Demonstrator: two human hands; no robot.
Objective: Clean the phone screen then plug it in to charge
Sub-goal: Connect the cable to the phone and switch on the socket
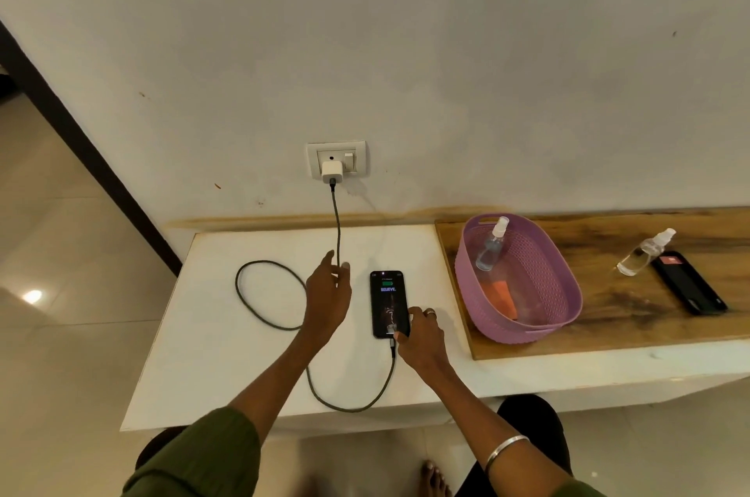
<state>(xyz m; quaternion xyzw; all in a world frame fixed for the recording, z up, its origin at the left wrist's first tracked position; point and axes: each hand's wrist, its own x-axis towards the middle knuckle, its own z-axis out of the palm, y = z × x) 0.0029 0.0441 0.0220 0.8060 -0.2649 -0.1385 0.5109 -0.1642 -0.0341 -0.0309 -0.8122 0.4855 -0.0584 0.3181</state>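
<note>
Spanning the lower half of the view, a white table [227,354] meets a wooden counter [633,318] on its right, both against a pale wall [446,50]. On the wood sits a purple basket [564,293] holding 1 spray bottle [491,249] and an orange cloth [505,295]; beside it lie a second spray bottle [643,253] and a second dark phone [690,283]. A green cable [268,295] loops across the table from the white charger [332,171] in the wall socket [337,159]. The phone [387,302] lies flat, screen lit, cable plugged into its near end. The right hand [420,338] pinches that lower edge with its fingertips. The left hand [328,289] hovers over the cable, fingers loosely spread, gripping nothing.
</note>
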